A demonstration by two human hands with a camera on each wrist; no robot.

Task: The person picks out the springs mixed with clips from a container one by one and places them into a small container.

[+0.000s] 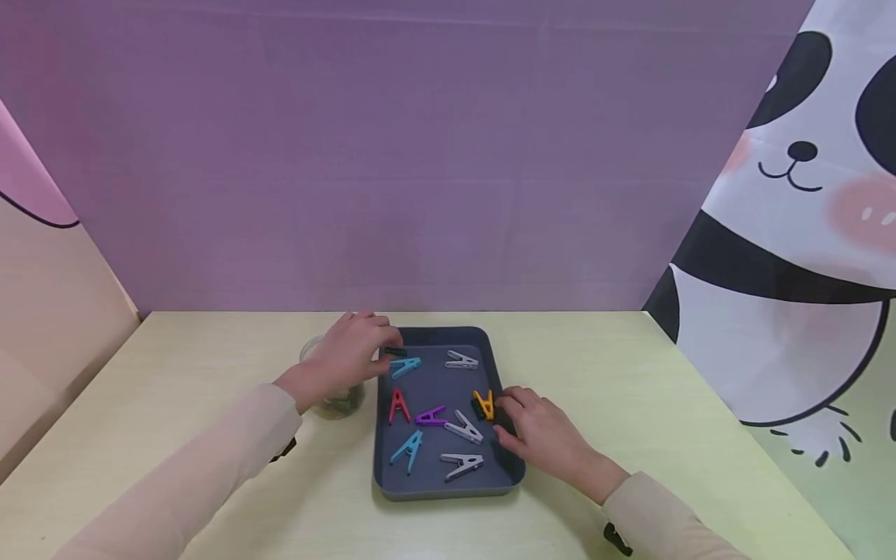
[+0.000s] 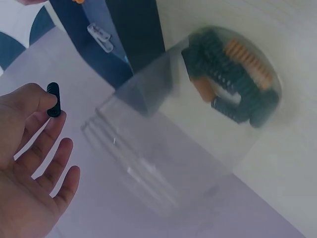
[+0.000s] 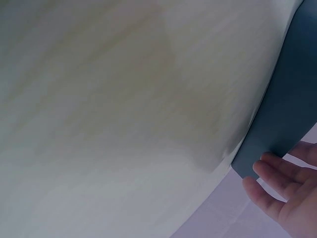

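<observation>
My left hand (image 1: 353,350) pinches a small dark green ridged cylinder (image 2: 54,100) between thumb and index finger, over the far left corner of the grey tray (image 1: 448,491). Its other fingers are spread and loosely bent. Close below that hand in the head view lies a light blue clip (image 1: 406,367). My right hand (image 1: 542,432) rests at the tray's right rim, fingers loosely bent, near a yellow clip (image 1: 484,404) with a dark ridged piece at it. Partly hidden behind the left hand and wrist stands a clear jar (image 2: 198,144) with several green and orange ridged pieces inside.
Elsewhere in the tray lie a red clip (image 1: 398,406), a purple clip (image 1: 430,417), another light blue clip (image 1: 408,451) and white clips, one near the front (image 1: 462,464). A purple backdrop (image 1: 420,155) hangs behind the pale table (image 1: 609,365).
</observation>
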